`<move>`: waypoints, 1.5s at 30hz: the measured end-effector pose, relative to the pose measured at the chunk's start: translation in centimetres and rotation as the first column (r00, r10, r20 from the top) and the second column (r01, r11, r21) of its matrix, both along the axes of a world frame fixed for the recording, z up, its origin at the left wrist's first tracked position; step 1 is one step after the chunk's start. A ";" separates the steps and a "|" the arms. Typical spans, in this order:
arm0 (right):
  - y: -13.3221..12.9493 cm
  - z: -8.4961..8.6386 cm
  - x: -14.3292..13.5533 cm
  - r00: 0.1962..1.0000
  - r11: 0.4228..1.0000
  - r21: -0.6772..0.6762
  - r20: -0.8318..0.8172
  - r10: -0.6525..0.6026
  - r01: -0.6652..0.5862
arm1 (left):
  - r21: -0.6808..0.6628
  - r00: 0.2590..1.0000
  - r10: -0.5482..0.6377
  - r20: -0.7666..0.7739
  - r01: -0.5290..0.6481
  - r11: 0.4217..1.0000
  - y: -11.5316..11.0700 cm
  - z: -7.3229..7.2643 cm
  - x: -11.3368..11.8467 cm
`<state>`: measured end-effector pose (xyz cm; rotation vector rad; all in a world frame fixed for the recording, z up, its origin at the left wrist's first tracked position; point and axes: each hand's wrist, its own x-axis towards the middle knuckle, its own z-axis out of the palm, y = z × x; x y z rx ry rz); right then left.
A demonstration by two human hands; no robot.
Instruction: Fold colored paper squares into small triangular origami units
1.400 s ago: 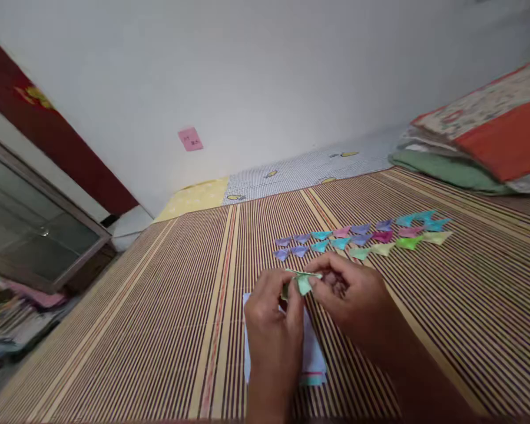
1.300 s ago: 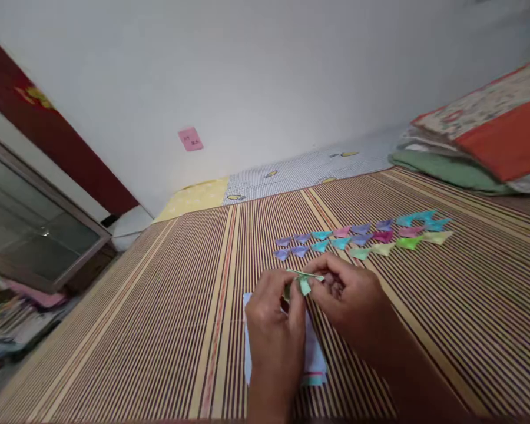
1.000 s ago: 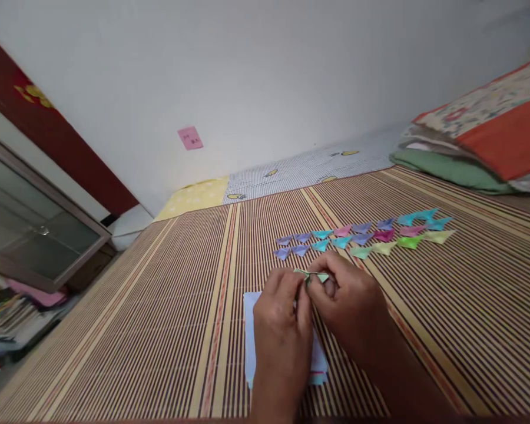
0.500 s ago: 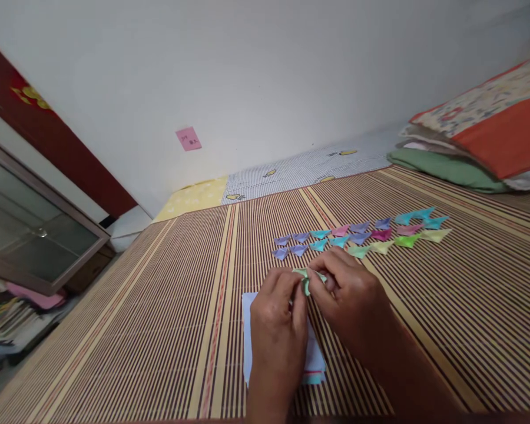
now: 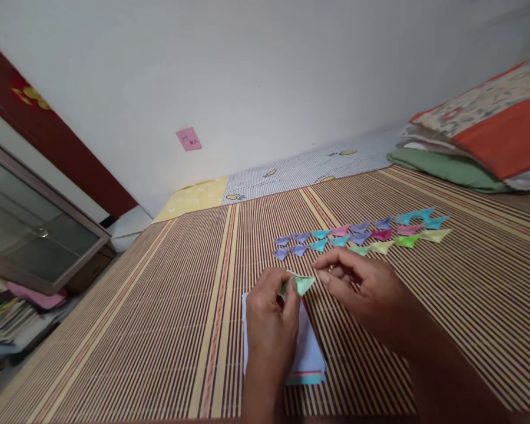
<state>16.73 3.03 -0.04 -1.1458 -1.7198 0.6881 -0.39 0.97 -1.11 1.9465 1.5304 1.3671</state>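
Observation:
Between thumb and fingers, my left hand (image 5: 274, 309) pinches a small light-green folded paper boat (image 5: 304, 285), whose pointed end sticks out to the right. My right hand (image 5: 364, 288) is apart from it, just to the right, with thumb and index finger parted and nothing between them. Under my left hand lies a stack of paper sheets (image 5: 308, 347), pale lavender on top with red and blue edges showing. Beyond my hands, several folded paper boats stand in two rows, among them a magenta boat (image 5: 382, 234) and a bright green boat (image 5: 407, 241). My right hand partly covers a pale green boat (image 5: 359, 250).
A striped bamboo mat (image 5: 159, 330) spreads under everything. Pillows and folded bedding (image 5: 490, 141) are piled at the back right. Patterned cloth (image 5: 291, 171) runs along the wall, which bears a pink note (image 5: 188, 139). A glass-doored cabinet (image 5: 35, 218) stands at left.
My right hand has let go of the light-green paper and moved right, its fingers parting. My left hand keeps hold, and the paper now shows more of its pointed boat shape.

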 end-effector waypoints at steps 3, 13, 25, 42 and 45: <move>0.0 0.1 -0.1 0.999 0.985 0.166 0.021 0.036 -0.039 | -0.014 1.000 -0.014 0.011 0.014 1.000 0.0 0.1 -0.1; 0.1 -0.8 -3.0 0.985 0.934 0.354 0.173 -0.018 -0.045 | -0.022 0.988 -0.125 0.091 0.127 0.992 -0.3 0.5 -0.4; 0.1 -0.5 -2.9 0.954 0.867 0.482 0.300 -0.027 -0.127 | -0.076 0.975 -0.119 0.186 0.135 0.988 -0.4 0.4 -0.4; 0.0 -0.2 -3.0 0.981 0.873 0.485 0.184 -0.058 -0.040 | -0.196 0.777 -0.113 0.619 0.292 0.936 -0.3 0.7 -0.7; 0.1 -0.2 -3.1 0.987 0.848 0.530 0.148 -0.060 -0.028 | -0.201 0.708 -0.131 0.694 0.365 0.909 -0.1 0.4 -1.2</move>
